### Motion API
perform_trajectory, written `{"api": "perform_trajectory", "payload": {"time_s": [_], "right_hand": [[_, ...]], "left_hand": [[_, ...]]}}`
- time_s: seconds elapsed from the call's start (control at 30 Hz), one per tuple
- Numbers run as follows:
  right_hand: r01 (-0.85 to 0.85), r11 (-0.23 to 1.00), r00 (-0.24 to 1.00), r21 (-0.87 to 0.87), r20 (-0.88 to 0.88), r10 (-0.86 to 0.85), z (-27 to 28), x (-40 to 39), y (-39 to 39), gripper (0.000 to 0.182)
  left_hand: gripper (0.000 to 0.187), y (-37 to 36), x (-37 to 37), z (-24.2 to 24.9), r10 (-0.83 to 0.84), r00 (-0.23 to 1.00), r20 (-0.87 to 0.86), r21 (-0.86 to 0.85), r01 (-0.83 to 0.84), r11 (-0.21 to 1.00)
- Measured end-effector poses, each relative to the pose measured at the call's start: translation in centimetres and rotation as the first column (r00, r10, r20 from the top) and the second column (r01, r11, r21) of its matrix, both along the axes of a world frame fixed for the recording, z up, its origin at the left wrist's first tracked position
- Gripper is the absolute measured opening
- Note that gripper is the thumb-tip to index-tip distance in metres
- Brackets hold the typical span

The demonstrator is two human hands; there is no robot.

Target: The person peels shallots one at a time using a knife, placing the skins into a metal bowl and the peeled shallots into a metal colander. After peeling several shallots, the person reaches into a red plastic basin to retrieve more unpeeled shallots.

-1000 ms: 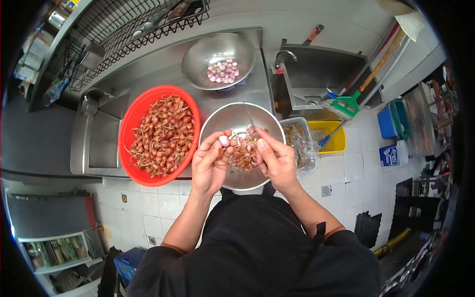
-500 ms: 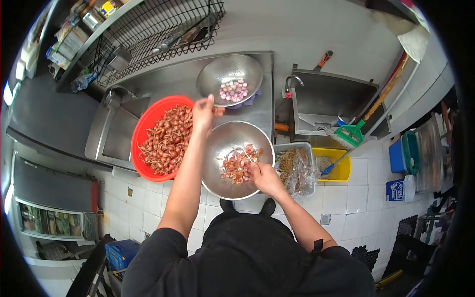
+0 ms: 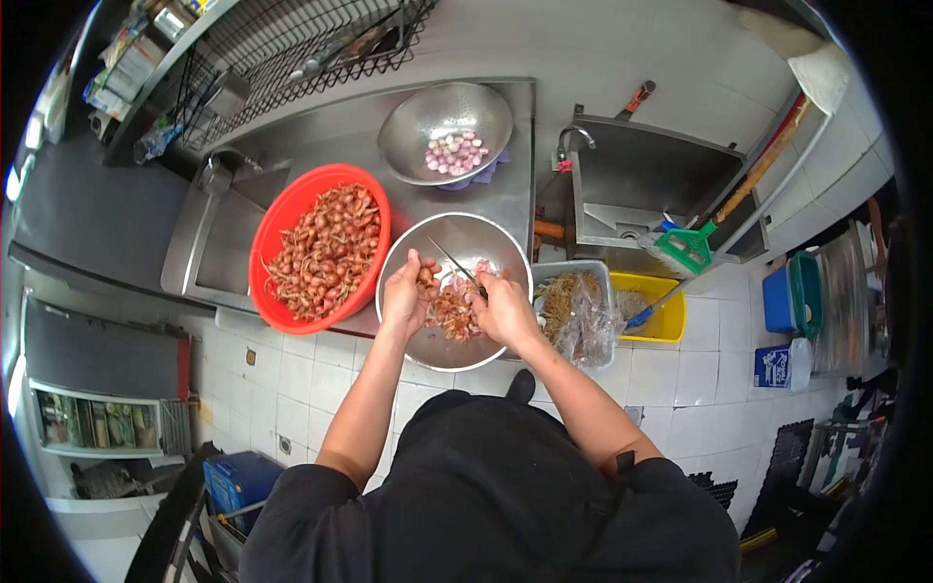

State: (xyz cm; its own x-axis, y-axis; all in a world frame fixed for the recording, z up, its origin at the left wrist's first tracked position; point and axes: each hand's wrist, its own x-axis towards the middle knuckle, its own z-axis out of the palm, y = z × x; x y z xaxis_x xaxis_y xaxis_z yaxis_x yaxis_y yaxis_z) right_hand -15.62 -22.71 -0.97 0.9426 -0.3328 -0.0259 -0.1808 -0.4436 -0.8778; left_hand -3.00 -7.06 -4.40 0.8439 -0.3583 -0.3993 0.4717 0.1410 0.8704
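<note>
Over the left side of the steel bowl (image 3: 403, 342), my left hand (image 3: 400, 294) pinches a brown-skinned shallot (image 3: 426, 279). My right hand (image 3: 505, 311) is closed round a small knife (image 3: 455, 258), its blade pointing up and left across the bowl. Reddish peelings (image 3: 453, 313) lie inside the bowl beneath both hands. On the left a red basin (image 3: 263, 243) is full of unpeeled shallots (image 3: 326, 257). Beyond the bowl, a steel colander (image 3: 408, 131) holds peeled pinkish shallots (image 3: 455, 154).
A sink (image 3: 228, 243) is set into the counter at left, and another steel sink (image 3: 656, 165) stands at right. Below it are a grey tub (image 3: 604, 330) and a yellow tub (image 3: 671, 321). A green broom (image 3: 688, 248) leans nearby. A wire rack (image 3: 292, 58) hangs above.
My left hand has come from beside the colander down to the bowl and now holds a shallot. My right hand has turned the knife so its blade points up and left.
</note>
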Motion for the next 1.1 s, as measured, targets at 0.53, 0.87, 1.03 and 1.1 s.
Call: {"api": "perform_trajectory", "payload": {"time_s": [0.53,0.87,1.03,1.1], "right_hand": [[-0.084,0.911,0.982,0.403,0.19,0.006,1.6,-0.9,4.5,0.044],[0.077,0.899,0.908,0.43,0.342,-0.241,3.1,2.6,9.3,0.042],[0.156,0.875,0.894,0.458,0.312,-0.322,3.6,3.9,11.0,0.039],[0.168,0.846,0.904,0.505,0.265,-0.337,3.8,4.0,11.3,0.038]], "left_hand": [[0.032,1.9,-3.7,2.7,0.04,0.947,0.318,-0.252,0.044,0.967],[0.03,3.8,-1.2,5.1,-0.075,0.763,0.642,-0.085,0.168,0.982],[0.033,5.2,0.1,5.1,-0.118,0.619,0.777,-0.018,0.208,0.978],[0.033,5.3,0.6,5.0,-0.087,0.622,0.778,-0.066,0.219,0.973]]}}
